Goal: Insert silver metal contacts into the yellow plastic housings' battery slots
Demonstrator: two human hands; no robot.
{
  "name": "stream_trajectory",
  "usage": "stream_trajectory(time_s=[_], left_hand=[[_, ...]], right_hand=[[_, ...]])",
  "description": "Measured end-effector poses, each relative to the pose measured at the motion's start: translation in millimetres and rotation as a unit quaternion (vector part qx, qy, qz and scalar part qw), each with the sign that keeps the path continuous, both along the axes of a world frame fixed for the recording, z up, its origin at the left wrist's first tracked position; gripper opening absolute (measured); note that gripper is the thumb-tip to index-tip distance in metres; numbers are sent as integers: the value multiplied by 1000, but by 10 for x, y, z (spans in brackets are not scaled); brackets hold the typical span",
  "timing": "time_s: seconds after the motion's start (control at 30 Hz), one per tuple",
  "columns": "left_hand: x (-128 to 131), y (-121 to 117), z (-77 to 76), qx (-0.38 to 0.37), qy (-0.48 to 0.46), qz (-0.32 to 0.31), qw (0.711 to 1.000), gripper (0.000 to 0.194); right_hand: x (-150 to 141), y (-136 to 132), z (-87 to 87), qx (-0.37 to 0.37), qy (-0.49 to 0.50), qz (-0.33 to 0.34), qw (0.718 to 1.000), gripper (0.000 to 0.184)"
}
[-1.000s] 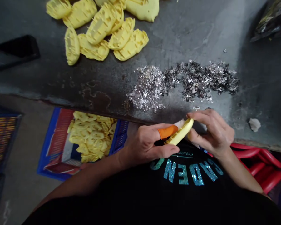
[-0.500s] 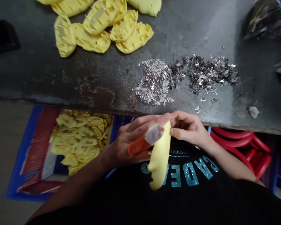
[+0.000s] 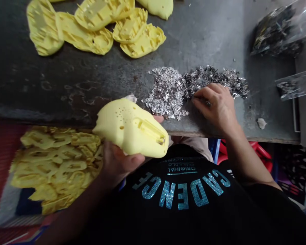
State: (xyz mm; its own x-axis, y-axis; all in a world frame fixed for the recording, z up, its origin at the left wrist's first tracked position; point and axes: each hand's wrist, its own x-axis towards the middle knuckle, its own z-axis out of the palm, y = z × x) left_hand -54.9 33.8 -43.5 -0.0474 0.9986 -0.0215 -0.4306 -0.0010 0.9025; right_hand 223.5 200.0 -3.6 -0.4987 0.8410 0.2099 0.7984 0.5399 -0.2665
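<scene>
My left hand [image 3: 117, 160] grips a yellow plastic shell [image 3: 117, 126] with a cluster of small holes and a long battery slot, outer side facing up. It is tilted above the table's front edge. A whitish tip [image 3: 131, 98] pokes out behind the shell; the rest of that thing is hidden. My right hand [image 3: 216, 105] has thumb and fingers pinched together at the near edge of a pile of small dark metal pieces [image 3: 201, 75]. What lies between the fingertips is too small to make out. Left of them is a pile of brighter silver metal pieces [image 3: 165, 92].
More yellow shells [image 3: 142, 41] lie at the back left of the dark table [image 3: 91, 75]. Below left, a crate holds many yellow parts [image 3: 58, 160]. Plastic bags of metal pieces [image 3: 277, 37] and a small whitish lump [image 3: 261, 123] are at the right.
My right hand has left the shell and moved up to the dark metal pile. My left hand has shifted left and turned the shell flat; the orange tool it held is now mostly hidden.
</scene>
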Motion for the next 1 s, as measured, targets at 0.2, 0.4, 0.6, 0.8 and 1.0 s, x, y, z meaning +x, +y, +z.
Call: stream_trajectory(time_s=[0.2, 0.4, 0.6, 0.8, 1.0], left_hand=[[152, 32, 154, -21, -110, -42, 993, 71], [282, 18, 211, -86, -115, -53, 988, 79], [376, -48, 97, -121, -133, -125, 976, 79], [478, 24, 99, -139, -154, -128, 970, 86], [553, 84, 191, -184, -184, -129, 957, 83]], right_hand=[[-121, 87, -101, 8, -51, -1, 999, 14], [75, -35, 24, -47, -3, 23, 999, 11], [233, -145, 80, -103, -44, 30, 993, 15], [365, -288, 20, -13, -34, -3, 999, 27], [231, -322, -93, -12, -60, 38, 997, 21]])
